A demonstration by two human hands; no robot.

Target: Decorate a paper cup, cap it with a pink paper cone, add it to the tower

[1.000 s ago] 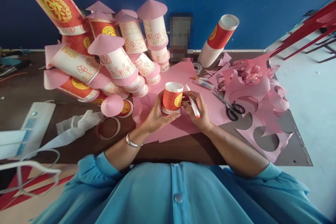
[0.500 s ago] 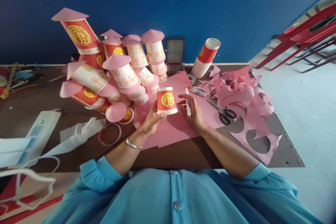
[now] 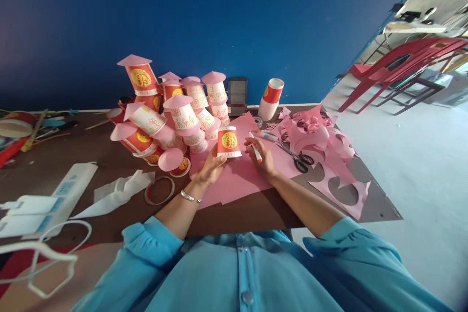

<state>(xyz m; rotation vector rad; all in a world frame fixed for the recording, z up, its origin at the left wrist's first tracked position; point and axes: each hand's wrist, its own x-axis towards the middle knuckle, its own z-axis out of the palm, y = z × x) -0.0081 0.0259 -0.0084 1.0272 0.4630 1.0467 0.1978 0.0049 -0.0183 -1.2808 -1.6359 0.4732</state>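
Observation:
My left hand is closed around the lower side of a paper cup, which is upside down and red with a gold round emblem. In my right hand is a white marker with an orange-red end, held between the fingers just right of the cup and apart from it. Under both hands lies pink paper. To the left stands a cluster of stacked paper-cup towers with pink cone roofs, several of them drawn with flowers and windows.
Black-handled scissors and pink paper scraps lie at the right. Behind them stands a stack of cups. A tape roll, white crumpled strip and power strip are at the left. A red chair stands far right.
The camera view has shifted, showing more of the chair and room at the right. The marker now leans more to the left at its top. Both hands keep their holds.

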